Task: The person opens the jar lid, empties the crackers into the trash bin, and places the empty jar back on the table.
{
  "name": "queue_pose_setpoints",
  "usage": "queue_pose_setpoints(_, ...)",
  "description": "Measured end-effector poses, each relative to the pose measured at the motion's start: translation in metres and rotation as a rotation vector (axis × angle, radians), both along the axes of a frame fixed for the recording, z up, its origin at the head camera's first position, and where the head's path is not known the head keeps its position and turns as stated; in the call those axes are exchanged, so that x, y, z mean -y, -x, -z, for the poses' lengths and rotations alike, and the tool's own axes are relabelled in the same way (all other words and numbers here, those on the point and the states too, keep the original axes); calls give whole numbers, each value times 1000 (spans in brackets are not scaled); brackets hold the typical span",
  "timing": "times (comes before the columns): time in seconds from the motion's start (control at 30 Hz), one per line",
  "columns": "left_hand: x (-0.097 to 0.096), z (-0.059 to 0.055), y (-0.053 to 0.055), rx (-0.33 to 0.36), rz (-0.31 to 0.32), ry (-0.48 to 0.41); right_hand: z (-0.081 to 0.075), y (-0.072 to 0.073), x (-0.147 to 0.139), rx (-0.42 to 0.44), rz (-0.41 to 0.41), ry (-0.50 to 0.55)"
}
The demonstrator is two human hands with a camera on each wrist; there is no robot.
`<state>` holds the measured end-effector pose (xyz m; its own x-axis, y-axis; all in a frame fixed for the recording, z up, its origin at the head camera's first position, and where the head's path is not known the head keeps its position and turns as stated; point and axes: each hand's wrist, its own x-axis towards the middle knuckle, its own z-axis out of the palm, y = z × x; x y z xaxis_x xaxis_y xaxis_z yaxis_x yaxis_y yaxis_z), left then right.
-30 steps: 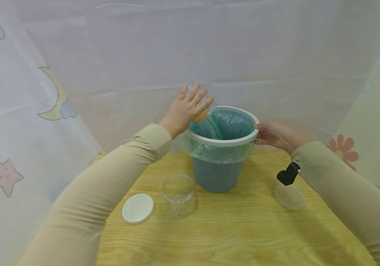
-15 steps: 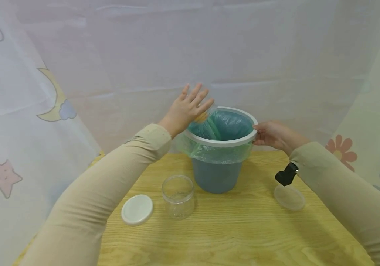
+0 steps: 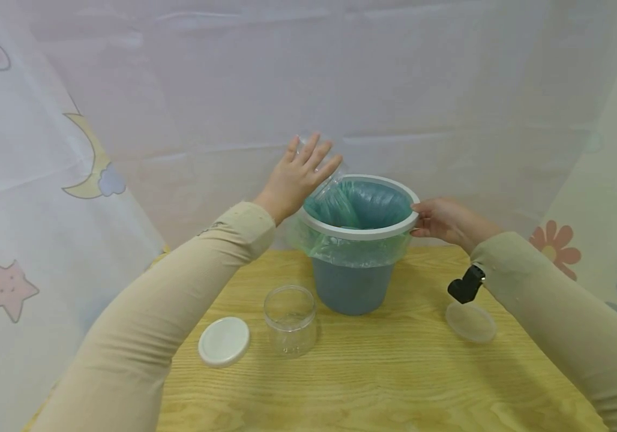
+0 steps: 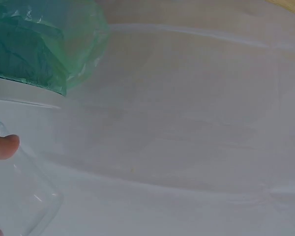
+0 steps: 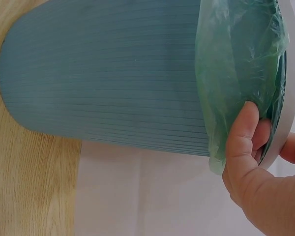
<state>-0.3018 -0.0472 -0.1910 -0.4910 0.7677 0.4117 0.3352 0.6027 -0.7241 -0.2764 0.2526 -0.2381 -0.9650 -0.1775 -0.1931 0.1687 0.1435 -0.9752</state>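
Tilted over the left side of the bin is a clear plastic jar [image 4: 24,191], which my left hand [image 3: 293,181] holds. In the left wrist view my thumb [image 4: 4,147] presses its side and another fingertip shows lower down; no contents are visible in the part that shows. The blue-grey trash bin [image 3: 353,287] stands upright, its white rim ring [image 3: 361,234] over a green plastic liner [image 5: 231,64]. At the right side of that rim my right hand [image 3: 446,221] grips the ring and liner edge, thumb and fingers on either side. The bin's bottom is hidden.
In front of the bin, a lidless clear jar [image 3: 290,327] stands on the wooden table [image 3: 368,378]. Left of it lies a white lid [image 3: 224,341]. A translucent disc-shaped lid [image 3: 470,323] lies under the right forearm. A pale curtain [image 3: 233,72] hangs behind.
The orange stuff seen at the tilted jar half a second ago is out of sight now. My left hand has shifted slightly left. The right hand keeps its grip.
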Motion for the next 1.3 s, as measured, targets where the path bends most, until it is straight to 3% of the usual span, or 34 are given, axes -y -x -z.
queue_pose_setpoints(0.17, 2, 1, 1, -20, 1, 22, 1, 2, 0, -7, -2, 3)
queue_pose_setpoints(0.53, 5, 2, 2, -9, 31, -26, 1, 3, -1, -20, -10, 0)
queue_pose_setpoints(0.87, 7, 5, -7, 147, 75, -262, 1, 1, -5, -16, 12, 19)
queue_pose_setpoints(1.13, 12, 4, -14, 258, 46, -412, 8, 2, -13, 3, -6, 69)
queue_pose_setpoints(1.3, 15, 8, -20, 266, 108, -550, 9, -2, -23, 19, 2, 117)
